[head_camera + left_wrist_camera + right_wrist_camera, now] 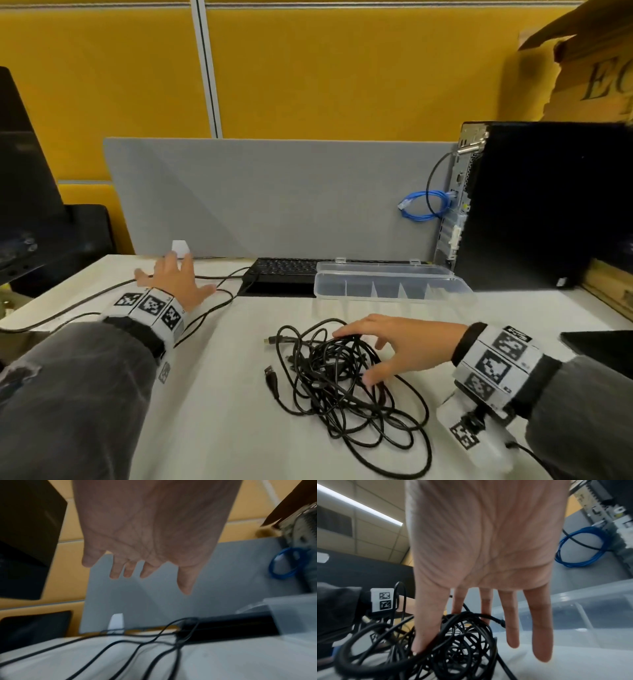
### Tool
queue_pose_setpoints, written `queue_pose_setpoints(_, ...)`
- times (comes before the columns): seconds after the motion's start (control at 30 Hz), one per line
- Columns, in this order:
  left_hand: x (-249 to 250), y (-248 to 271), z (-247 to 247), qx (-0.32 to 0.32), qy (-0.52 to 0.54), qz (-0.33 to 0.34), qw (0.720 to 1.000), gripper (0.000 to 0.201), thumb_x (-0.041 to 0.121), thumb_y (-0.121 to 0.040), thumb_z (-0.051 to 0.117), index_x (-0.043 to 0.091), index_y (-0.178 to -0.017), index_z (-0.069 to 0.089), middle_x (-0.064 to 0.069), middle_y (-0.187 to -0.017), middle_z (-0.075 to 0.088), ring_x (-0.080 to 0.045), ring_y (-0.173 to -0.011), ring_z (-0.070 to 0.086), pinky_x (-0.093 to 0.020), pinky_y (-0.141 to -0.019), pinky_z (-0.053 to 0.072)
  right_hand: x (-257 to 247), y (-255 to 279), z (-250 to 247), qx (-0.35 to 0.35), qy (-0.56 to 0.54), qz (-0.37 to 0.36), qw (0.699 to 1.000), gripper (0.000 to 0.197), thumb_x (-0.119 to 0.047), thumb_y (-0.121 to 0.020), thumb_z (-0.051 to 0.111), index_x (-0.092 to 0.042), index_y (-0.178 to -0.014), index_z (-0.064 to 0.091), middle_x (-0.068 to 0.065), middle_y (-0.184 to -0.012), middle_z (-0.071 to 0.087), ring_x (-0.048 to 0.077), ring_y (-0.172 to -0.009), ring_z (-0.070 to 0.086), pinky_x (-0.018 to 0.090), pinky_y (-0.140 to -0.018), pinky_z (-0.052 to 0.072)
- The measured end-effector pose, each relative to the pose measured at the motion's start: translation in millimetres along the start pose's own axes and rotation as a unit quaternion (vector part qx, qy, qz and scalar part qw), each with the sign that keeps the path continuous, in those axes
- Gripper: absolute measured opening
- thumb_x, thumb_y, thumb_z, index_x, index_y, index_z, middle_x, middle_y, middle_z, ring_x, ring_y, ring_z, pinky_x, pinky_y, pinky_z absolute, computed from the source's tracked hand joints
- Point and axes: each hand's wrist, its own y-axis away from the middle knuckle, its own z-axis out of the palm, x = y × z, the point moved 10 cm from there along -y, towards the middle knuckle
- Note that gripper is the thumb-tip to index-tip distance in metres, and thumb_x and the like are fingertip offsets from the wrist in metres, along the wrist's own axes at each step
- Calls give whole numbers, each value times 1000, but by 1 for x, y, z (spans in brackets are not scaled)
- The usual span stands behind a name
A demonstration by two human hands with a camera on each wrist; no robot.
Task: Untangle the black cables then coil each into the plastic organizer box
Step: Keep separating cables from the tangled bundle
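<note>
A tangled heap of thin black cables (pixel 346 383) lies on the white surface (pixel 222 394) in front of the person, with a USB plug (pixel 271 373) sticking out at its left edge. The right hand (pixel 394 346) reaches over the heap palm down, its fingers (pixel 541 628) spread and nearly straight. In the right wrist view the thumb and the two nearest fingers dip into the upper loops of the tangle, while the other two fingers hang clear of it above the surface; whether any strand is actually pinched cannot be told.

Just behind the heap sits the clear plastic organizer box (pixel 394 291), its lid open and leaning back, with a row of divided compartments along its length. No cable lies in any compartment. A black keyboard (pixel 284 270) lies behind the box and to its left.

The left hand (pixel 174 277) is well apart from the tangle, at the far left of the surface, fingers (pixel 130 569) straight and spread, holding nothing. In the left wrist view it hovers above a few separate black leads (pixel 120 649) that run across the surface toward the keyboard.

A black computer tower (pixel 534 205) stands at the right, with a coiled blue cable (pixel 424 205) hanging at its back panel. A grey divider panel (pixel 274 195) stands behind the surface, in front of a yellow wall (pixel 308 68).
</note>
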Motion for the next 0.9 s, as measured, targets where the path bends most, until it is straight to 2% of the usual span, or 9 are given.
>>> queue_pose_setpoints(0.1, 55, 35, -22, -3, 213, 135, 968, 67, 58, -91, 36, 17, -143, 29, -7, -149, 32, -26, -134, 35, -42, -111, 28, 6, 2, -2, 21, -32, 7, 999, 57, -37, -85, 65, -48, -132, 36, -10, -139, 38, 12, -111, 51, 26, -97, 44)
queue_pose_setpoints(0.2, 121, 100, -16, -182, 394, 246, 866, 62, 65, -88, 34, 27, -137, 41, 5, -139, 46, -15, -125, 45, -34, -104, 33, 7, 4, 0, 35, -56, 6, 998, 56, -23, -85, 65, -45, -129, 39, -8, -133, 40, 18, -111, 53, 33, -95, 49)
queue_pose_setpoints(0.3, 161, 144, -1, -283, 386, 282, 832, 73, 73, -76, 44, 36, -138, 37, 12, -135, 44, -12, -123, 43, -35, -98, 38, 4, 9, -6, 70, -73, -11, 995, 53, -8, -83, 63, -37, -125, 47, -8, -124, 45, 8, -106, 54, 23, -88, 52)
queue_pose_setpoints(0.43, 188, 159, 21, -335, 363, 280, 823, 67, 46, -78, 68, 33, -135, 35, 2, -129, 51, -17, -112, 56, -41, -94, 50, 13, 18, -17, 138, -190, 17, 972, 41, 7, -82, 54, -28, -104, 53, 0, -113, 52, 18, -81, 63, 26, -67, 57)
queue_pose_setpoints(0.53, 195, 159, 30, -336, 350, 271, 831, 68, 37, -76, 73, 34, -130, 33, 2, -117, 57, -16, -102, 62, -34, -86, 54, 17, 27, -22, 182, -306, 14, 934, 33, 12, -84, 48, -17, -98, 55, 9, -104, 56, 23, -80, 63, 39, -73, 59)
queue_pose_setpoints(0.6, 200, 156, 30, -300, 319, 288, 852, 62, 36, -74, 74, 30, -125, 39, 2, -114, 59, -16, -101, 61, -31, -89, 51, 8, 33, -27, 198, -329, -11, 923, 29, 13, -86, 45, -12, -96, 55, 12, -102, 60, 23, -86, 64, 37, -73, 59)
queue_pose_setpoints(0.67, 202, 152, 21, -250, 345, 301, 853, 35, 28, -77, 71, 22, -107, 55, 3, -100, 64, -15, -96, 61, -27, -88, 48, 0, 42, -41, 234, -325, -45, 915, 27, 12, -87, 46, -12, -91, 58, 15, -102, 63, 25, -90, 64, 32, -72, 59)
queue_pose_setpoints(0.77, 199, 151, 7, -215, 483, 292, 797, 20, 24, -79, 71, 15, -96, 66, 1, -94, 72, -15, -91, 66, -29, -88, 50, -4, 60, -67, 302, -324, -80, 893, 19, 4, -91, 48, -11, -91, 61, 10, -97, 67, 20, -92, 66, 30, -74, 58)
queue_pose_setpoints(0.9, 192, 156, -9, -152, 613, 273, 726, 17, 14, -84, 65, 17, -100, 65, 4, -91, 73, -8, -85, 69, -17, -69, 51, 2, 75, -92, 374, -336, -91, 860, 18, -2, -95, 46, -8, -103, 61, 5, -101, 66, 15, -88, 66, 33, -72, 59)
